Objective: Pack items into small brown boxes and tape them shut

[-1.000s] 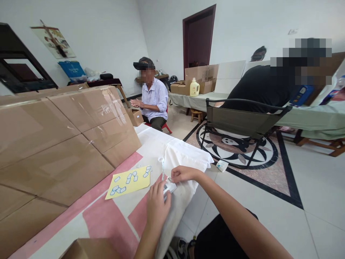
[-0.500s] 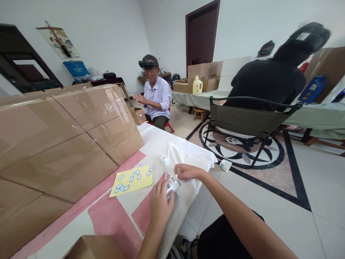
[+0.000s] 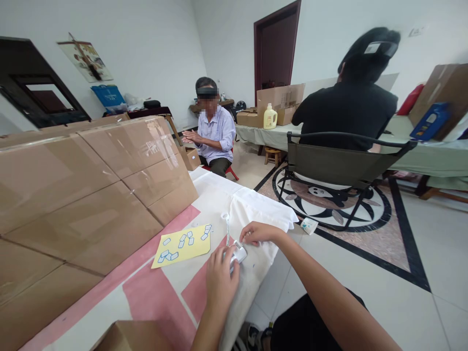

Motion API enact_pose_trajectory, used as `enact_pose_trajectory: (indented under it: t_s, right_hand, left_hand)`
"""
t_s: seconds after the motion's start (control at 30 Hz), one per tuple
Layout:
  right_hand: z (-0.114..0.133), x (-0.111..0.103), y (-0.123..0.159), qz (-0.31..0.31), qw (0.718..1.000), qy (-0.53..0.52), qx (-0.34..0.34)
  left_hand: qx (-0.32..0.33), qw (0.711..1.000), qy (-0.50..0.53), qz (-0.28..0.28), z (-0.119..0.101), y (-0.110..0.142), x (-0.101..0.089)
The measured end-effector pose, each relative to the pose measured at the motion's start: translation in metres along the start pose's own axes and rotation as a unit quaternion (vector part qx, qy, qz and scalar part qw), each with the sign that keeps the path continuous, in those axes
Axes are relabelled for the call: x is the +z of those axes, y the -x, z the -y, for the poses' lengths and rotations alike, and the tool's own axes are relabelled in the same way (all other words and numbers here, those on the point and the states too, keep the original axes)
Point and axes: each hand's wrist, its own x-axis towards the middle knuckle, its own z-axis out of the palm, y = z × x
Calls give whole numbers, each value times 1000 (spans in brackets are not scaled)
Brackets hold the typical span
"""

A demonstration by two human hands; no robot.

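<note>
My left hand (image 3: 220, 279) is closed around a small white device (image 3: 239, 253) that rests on the cloth-covered table (image 3: 157, 297). My right hand (image 3: 257, 233) pinches at the device's far end, fingers curled together. A thin twisted cord with a loop (image 3: 226, 223) runs up from the device across the white cloth. Just left of it lies a yellow sheet (image 3: 183, 245) with several small blue-edged stickers.
Large taped cardboard boxes (image 3: 84, 185) wall off the table's left side; a small box corner (image 3: 127, 336) is at the near edge. A seated person in a light shirt (image 3: 215, 134) faces me. Another person in black (image 3: 351, 107) sits in a folding chair (image 3: 340, 168). A paper cup (image 3: 309, 225) lies on the floor.
The view has drifted slightly, shifting everything rightward in the frame. Both hands stay on the white device with little change. The person in black has leaned left.
</note>
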Motion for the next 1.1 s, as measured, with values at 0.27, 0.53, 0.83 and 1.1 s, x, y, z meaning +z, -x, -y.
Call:
enact_pose_trajectory:
  t_s: [0.27,0.53,0.83,1.1]
  right_hand:
    - [-8,6,-6,-31,997,65,16]
    - [1,10,-9,-20,994,91,63]
    - [14,9,-12,4,982,145,120]
    - [35,17,-9,-16,967,181,178]
  left_hand:
    - [5,1000,-2,-1,0,1,0]
    - [1,1000,-2,4,0,1,1]
    - [-4,1000,5,4,2,2,3]
    - [-13,1000,11,0,-1,2,1]
